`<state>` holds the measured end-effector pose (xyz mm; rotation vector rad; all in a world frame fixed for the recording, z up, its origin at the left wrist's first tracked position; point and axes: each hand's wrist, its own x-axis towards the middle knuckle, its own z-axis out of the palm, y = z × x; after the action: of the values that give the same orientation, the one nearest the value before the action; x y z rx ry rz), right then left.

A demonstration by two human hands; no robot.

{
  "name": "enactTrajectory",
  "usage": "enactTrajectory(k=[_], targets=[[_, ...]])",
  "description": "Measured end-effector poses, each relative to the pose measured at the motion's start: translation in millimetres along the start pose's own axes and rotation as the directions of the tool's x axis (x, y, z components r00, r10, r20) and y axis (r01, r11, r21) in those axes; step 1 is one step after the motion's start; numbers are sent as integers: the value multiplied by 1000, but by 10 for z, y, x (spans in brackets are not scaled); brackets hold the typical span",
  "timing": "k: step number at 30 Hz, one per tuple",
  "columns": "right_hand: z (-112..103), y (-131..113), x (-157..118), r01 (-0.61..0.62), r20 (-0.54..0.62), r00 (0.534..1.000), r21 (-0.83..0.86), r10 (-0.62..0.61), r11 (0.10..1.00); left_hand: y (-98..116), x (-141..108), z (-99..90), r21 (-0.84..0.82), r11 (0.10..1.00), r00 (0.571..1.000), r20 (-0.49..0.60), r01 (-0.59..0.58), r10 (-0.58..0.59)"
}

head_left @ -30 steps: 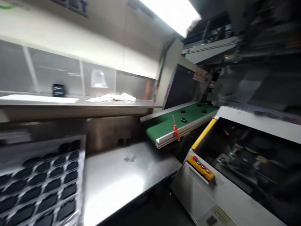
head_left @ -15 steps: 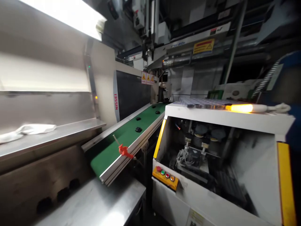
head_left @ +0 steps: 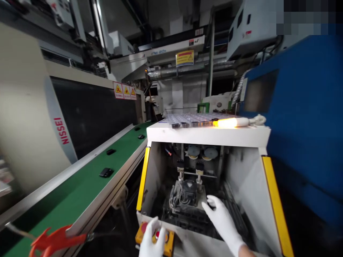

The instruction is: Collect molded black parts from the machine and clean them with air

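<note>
view from the head camera. the left hand [head_left: 152,242], in a white glove, was placed over the yellow push-button box [head_left: 169,244] at the front left corner of the white machine cabinet [head_left: 209,136]; its fingers were half curled and parted around a red button [head_left: 157,234], with nothing seen enclosed in the grip. whether a button was pressed could not be told. the right hand [head_left: 223,220], likewise gloved, reached into the open front of the cabinet, its thumb and fingers wide apart and empty, near the cabled fixture [head_left: 187,192]; contact with the fixture could not be determined. behind the fixture stood two metal posts [head_left: 199,181] with dark pieces at their tops, and above these, two grey discs [head_left: 210,152]. yellow strips [head_left: 143,179] bordered the opening on both sides. on the cabinet top, a lit lamp [head_left: 229,122] was positioned by clear plastic trays [head_left: 191,119]. to the left, a green conveyor belt [head_left: 80,191] carried black parts [head_left: 106,172], spaced apart; an orange-red air gun [head_left: 55,241] was at its near rail, beyond which was a panel marked "nissei" [head_left: 61,131].
</note>
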<state>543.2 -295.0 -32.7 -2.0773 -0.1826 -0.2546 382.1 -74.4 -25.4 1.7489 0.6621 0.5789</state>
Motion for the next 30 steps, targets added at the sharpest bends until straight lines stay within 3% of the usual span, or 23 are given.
enactTrajectory(k=[3, 8, 14, 18, 23, 27, 30], targets=[[-58, -69, 408, -34, -86, 996, -52, 29, 998, 343, 555, 400, 44, 986, 985, 55, -163, 161], [74, -159, 1028, -99, -177, 981, -97, 80, 990, 785, 1260, 983, 120, 960, 967, 62, -254, 248], [423, -284, 1765, -172, -283, 949, -85, 142, 981, 879, 2022, 1689, 100, 940, 943, 108, -325, 314], [680, -288, 1993, -229, -393, 901, -74, 182, 971, 866, 2328, 2088, 109, 958, 959, 124, -267, 253], [808, -213, 2006, -233, -511, 848, -113, 144, 966, 811, 2425, 2348, 24, 957, 957, 17, -289, 289], [806, -182, 2014, -175, -548, 835, -160, 60, 972, 774, 2454, 2383, -71, 958, 959, 26, -279, 281], [822, -166, 2030, -155, -558, 829, -153, 44, 976, 788, 2495, 2352, 8, 930, 930, -5, -369, 369]])
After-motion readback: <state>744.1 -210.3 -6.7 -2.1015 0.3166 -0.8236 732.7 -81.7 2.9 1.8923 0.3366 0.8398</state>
